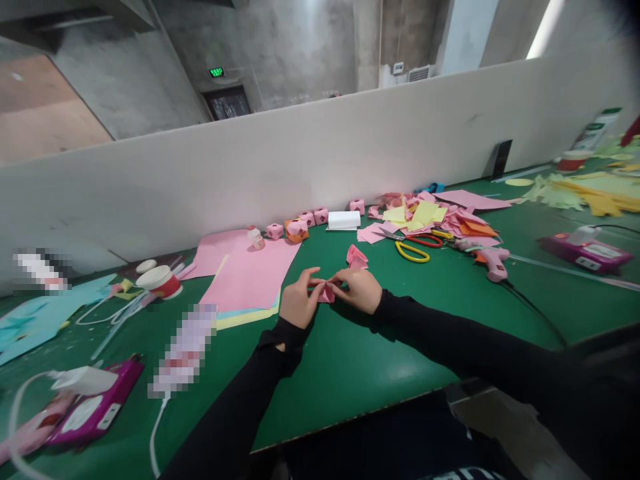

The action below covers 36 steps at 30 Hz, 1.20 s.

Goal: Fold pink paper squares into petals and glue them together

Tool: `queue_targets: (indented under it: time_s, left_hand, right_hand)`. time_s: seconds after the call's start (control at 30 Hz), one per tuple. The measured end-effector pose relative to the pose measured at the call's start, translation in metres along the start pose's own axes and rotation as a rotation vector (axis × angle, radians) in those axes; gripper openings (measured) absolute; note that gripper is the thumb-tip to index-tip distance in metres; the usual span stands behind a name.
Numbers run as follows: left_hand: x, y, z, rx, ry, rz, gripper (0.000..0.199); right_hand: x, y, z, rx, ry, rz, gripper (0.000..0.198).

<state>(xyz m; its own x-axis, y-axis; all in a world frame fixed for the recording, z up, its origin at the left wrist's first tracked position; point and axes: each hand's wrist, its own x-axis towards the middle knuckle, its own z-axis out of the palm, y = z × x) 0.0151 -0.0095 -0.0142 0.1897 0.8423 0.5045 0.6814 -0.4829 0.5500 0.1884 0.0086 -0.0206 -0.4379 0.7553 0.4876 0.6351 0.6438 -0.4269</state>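
Between my two hands is a small folded piece of pink paper (327, 294), pinched from both sides just above the green table. My left hand (299, 300) grips its left side with thumb and forefinger. On the other side, the fingertips of my right hand (361, 289) close on the paper's upper right edge. A second folded pink paper piece (357, 257) lies just beyond my right hand. Large pink sheets (255, 277) are stacked to the left, over yellow and blue ones. My fingers partly cover the held piece.
Several folded pink paper cubes (275, 231) stand along the white partition (320, 153). Scissors with yellow handles (413, 251) and a pink glue gun (495, 261) lie right, by paper scraps (425, 215). Left are a paper cup (160, 283) and a purple power strip (95, 403).
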Motion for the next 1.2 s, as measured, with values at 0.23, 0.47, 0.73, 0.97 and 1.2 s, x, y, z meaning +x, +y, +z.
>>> queue_targets:
  time_s: [0.23, 0.47, 0.73, 0.97, 1.2]
  left_hand:
    - [0.004, 0.002, -0.005, -0.073, 0.033, -0.115, 0.024]
    - [0.006, -0.006, -0.012, -0.035, 0.079, -0.212, 0.025]
    - [0.004, -0.003, -0.003, -0.193, 0.010, -0.246, 0.033]
    - [0.002, -0.002, 0.000, -0.244, -0.048, -0.313, 0.037]
    - [0.003, -0.002, -0.002, -0.124, 0.053, -0.187, 0.029]
  right_hand:
    - [0.001, -0.002, -0.002, 0.006, 0.008, 0.030, 0.024]
    - [0.001, 0.004, -0.002, 0.034, 0.068, 0.081, 0.021]
    - [0.001, 0.004, -0.001, 0.115, 0.088, 0.116, 0.022]
    - [0.001, 0.004, 0.001, 0.196, 0.139, 0.131, 0.022]
    - [0.000, 0.000, 0.003, 0.143, -0.033, 0.118, 0.029]
